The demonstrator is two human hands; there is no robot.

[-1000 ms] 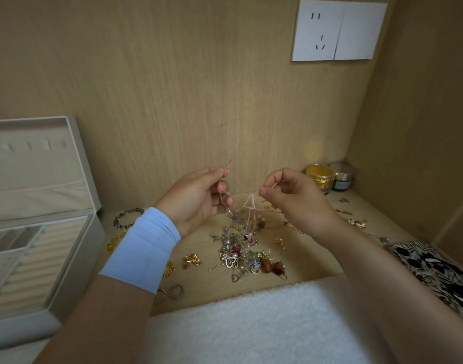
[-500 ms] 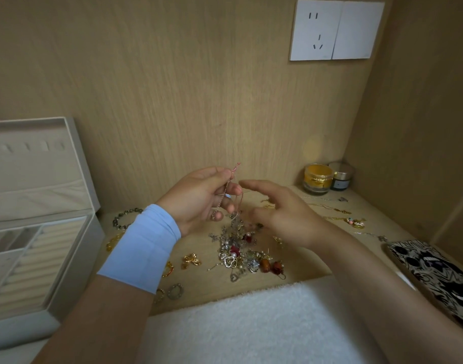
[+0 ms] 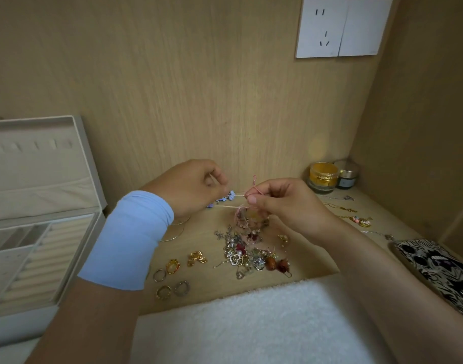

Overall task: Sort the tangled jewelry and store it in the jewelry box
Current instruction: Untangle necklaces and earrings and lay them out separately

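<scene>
A tangled heap of jewelry (image 3: 247, 252) lies on the wooden shelf. Above it my left hand (image 3: 191, 187) and my right hand (image 3: 280, 203) each pinch an end of a thin pink cord (image 3: 238, 197) stretched between them. A blurred charm (image 3: 245, 216) dangles from the cord near my right fingers. Small blue flower pieces (image 3: 225, 198) show just behind the cord. The open white jewelry box (image 3: 75, 224) stands at the left, its ring rolls and compartments visible.
Several loose rings (image 3: 170, 279) and a gold bow charm (image 3: 197, 258) lie left of the heap, thin hoops (image 3: 176, 231) under my left wrist. Gold chains (image 3: 356, 219) lie at the right, two jars (image 3: 323, 177) in the corner. A patterned case (image 3: 435, 266) and white towel (image 3: 251, 324) sit near me.
My right hand, open half a second ago, has pinched the cord again. Both hands have pulled it taut between them, lifting a charm off the heap.
</scene>
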